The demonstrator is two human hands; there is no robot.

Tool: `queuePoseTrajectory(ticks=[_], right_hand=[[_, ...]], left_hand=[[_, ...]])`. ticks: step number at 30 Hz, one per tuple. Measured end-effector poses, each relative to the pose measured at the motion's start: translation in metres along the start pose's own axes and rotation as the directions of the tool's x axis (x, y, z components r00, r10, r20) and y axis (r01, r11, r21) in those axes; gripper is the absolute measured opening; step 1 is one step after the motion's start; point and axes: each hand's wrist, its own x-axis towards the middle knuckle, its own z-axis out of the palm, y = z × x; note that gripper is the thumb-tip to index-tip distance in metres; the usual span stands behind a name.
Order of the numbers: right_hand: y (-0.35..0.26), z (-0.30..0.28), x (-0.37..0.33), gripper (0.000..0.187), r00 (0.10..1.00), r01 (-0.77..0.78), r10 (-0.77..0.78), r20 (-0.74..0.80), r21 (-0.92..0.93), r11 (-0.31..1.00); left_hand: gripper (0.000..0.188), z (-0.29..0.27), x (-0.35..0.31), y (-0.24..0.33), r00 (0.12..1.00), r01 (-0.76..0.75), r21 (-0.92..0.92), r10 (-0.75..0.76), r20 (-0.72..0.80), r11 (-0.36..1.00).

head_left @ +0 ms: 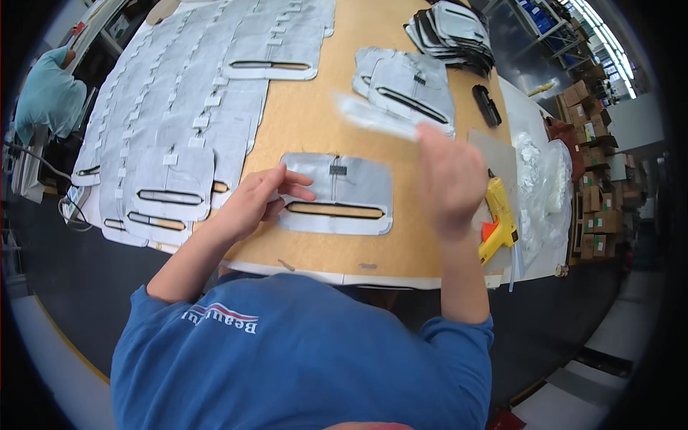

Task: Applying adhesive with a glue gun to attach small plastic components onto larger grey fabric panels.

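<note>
A grey fabric panel (369, 183) lies flat on the tan board in front of me, with a black-edged slot across its lower part and a small dark patch with thin leads above it. My left hand (261, 193) is at the panel's left edge, fingers apart and loosely bent, with nothing visible in them. To the right, my right hand (450, 179) is raised and smeared by motion. Its fingers grip a pale, whitish flat strip (376, 118), too blurred to name. That strip's far end passes in front of another slotted grey panel (416, 82).
Many slotted grey panels (179, 93) overlap across the table's left. A stack of dark-edged panels (451, 36), a black tool (486, 105), a yellow glue gun (500, 218) and clear plastic bags (545, 186) sit on the right. A person (50, 97) sits at far left.
</note>
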Motion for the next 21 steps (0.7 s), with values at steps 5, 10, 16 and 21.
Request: queuePoseTrajectory(ticks=[5, 10, 16, 21], right_hand=[[-0.09, -0.057, -0.043, 0.016, 0.941, 0.106, -0.181, 0.287, 0.257, 0.961], [-0.086, -0.059, -0.055, 0.034, 0.904, -0.265, 0.079, 0.419, 0.407, 0.874], [-0.062, -0.039, -0.081, 0.03, 0.377, -0.917, 0.441, 0.814, 0.26, 0.304], [-0.067, -0.026, -0.083, 0.024, 0.376, -0.92, 0.537, 0.755, 0.231, 0.318]], left_hand=[[0.06, -0.003, -0.011, -0.019, 0.958, 0.281, -0.02, -0.282, -0.051, 0.959], [0.028, 0.009, -0.039, -0.016, 0.992, -0.125, 0.521, 0.096, 0.082, 0.845], [0.022, 0.009, -0.048, -0.026, 0.93, -0.355, 0.361, 0.363, 0.047, 0.862], [0.026, 0.0, -0.034, -0.032, 0.952, -0.097, 0.671, 0.266, -0.154, 0.735]])
